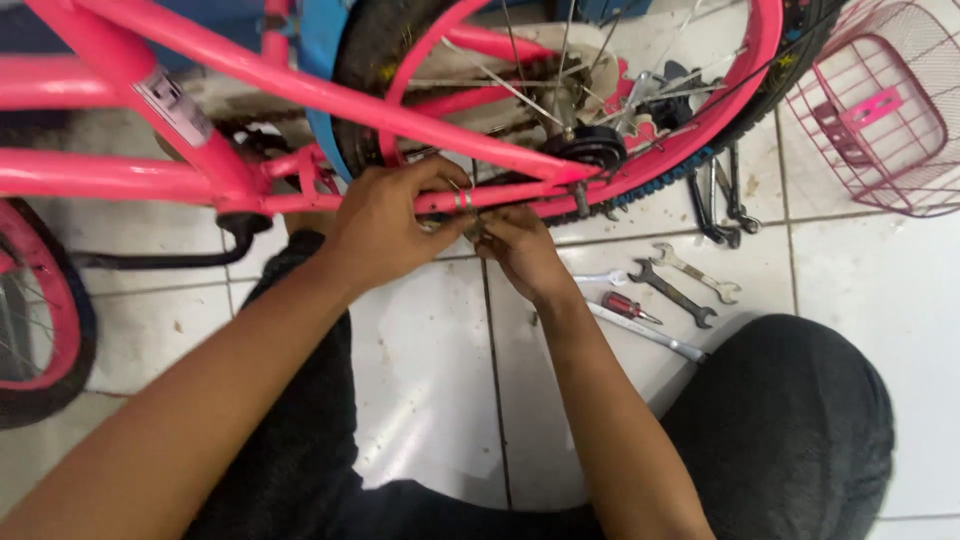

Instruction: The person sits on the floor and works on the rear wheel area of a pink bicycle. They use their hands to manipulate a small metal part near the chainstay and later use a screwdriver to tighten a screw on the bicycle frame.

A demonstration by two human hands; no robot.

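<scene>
- Left hand [385, 225], centre of frame: fingers curled over the lower pink tube of the bike frame [300, 95], thumb and fingertips pinched on a small silver clamp [462, 199] that wraps the tube
- Right hand [520, 250], just right of the left and touching it at the fingertips: fingers bunched under the tube at the same clamp, closed on a small metal piece; too small to tell what it is
- Clamp sits on the tube just left of the rear hub [585, 148], centre of frame
- Rear wheel [400, 40] fills the upper middle: pink rim, black tyre, spokes, chain along the lower right edge
- Second wheel [40, 310], pink rim and black tyre, at the left edge
- Pink wire basket [880, 110], upper right, off the bike, lying on the floor; only its own pink bracket shows inside, no loose items visible
- Tools on the white tiled floor [420, 380], right of centre: two open-end spanners [690, 280] side by side, a red-handled screwdriver [628, 307] just beside them, a long silver bar tool [650, 335] below it
- More dark spanners [722, 205] lie in a bunch under the tyre, above those two
- Person's knee in black cloth [790, 420] at lower right, near the silver bar
</scene>
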